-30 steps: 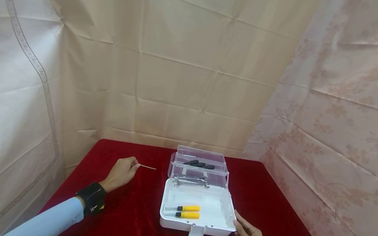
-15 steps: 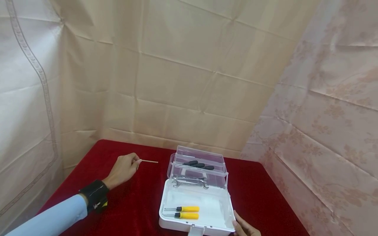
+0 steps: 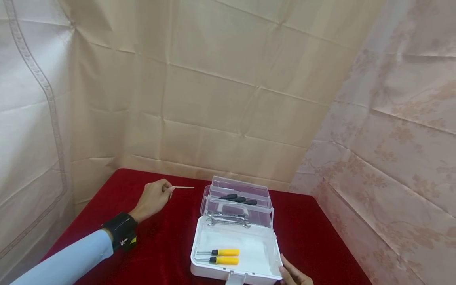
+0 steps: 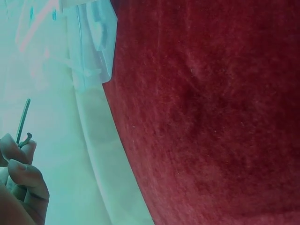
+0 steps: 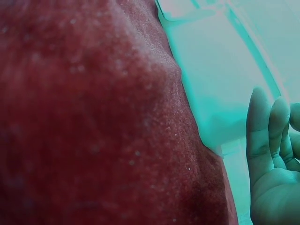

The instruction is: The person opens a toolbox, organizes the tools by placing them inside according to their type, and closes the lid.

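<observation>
My left hand (image 3: 155,196) pinches an L-shaped hex key (image 3: 184,187) between thumb and fingers, above the table left of the toolbox. The key's long arm points right, toward the box, and its short bent end (image 4: 26,139) shows at the fingertips in the left wrist view. My right hand (image 3: 293,273) grips the near right corner of the white toolbox (image 3: 261,247), thumb at the rim and fingers along the outer wall. In the right wrist view those fingers (image 5: 258,126) lie nearly straight against the wall. Two yellow-handled screwdrivers (image 3: 228,252) lie in the box's base.
The clear lid (image 3: 261,217) stands open at the back, with several dark-handled tools (image 3: 238,199) in its upper tray. Two open-ended wrenches (image 3: 228,223) lie below them near the hinge. A red cloth (image 3: 303,233) covers the table; curtains (image 3: 213,99) hang around it.
My left hand has moved right and a little farther away, and the hex key has swung from sloping down to nearly level. My right hand keeps its grip on the toolbox.
</observation>
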The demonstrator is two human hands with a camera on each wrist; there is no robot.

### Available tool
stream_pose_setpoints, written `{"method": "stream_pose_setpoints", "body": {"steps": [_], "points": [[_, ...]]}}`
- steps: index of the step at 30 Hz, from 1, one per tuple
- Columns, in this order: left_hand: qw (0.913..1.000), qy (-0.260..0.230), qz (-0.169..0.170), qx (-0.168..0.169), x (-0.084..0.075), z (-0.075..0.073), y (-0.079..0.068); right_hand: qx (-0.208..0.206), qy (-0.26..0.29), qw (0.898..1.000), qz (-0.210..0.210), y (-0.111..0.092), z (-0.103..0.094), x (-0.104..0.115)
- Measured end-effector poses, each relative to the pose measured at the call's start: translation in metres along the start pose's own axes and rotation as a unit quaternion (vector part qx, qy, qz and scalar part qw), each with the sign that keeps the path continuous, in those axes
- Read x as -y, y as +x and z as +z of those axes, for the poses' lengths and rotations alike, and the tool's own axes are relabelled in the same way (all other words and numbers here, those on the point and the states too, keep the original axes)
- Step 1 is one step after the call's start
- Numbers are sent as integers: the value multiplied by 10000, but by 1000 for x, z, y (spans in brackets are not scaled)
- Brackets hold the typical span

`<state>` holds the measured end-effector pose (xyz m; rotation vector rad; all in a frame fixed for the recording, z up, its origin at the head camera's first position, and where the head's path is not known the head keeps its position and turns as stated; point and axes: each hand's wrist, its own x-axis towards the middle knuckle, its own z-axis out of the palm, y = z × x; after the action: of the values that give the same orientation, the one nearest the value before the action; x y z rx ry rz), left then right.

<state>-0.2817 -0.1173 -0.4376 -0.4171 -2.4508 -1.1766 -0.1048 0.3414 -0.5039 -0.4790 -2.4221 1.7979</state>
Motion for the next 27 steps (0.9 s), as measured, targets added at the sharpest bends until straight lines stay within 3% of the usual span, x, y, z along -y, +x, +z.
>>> {"method": "stream_pose_setpoints", "body": {"steps": [11,27], "points": [[9997,-190,151,-99,-6,3,4,-37,-116,9999,58,2,-1,-2],[9994,27,285,-186,-15,16,16,-128,-119,9998,11,5,0,-4]]}}
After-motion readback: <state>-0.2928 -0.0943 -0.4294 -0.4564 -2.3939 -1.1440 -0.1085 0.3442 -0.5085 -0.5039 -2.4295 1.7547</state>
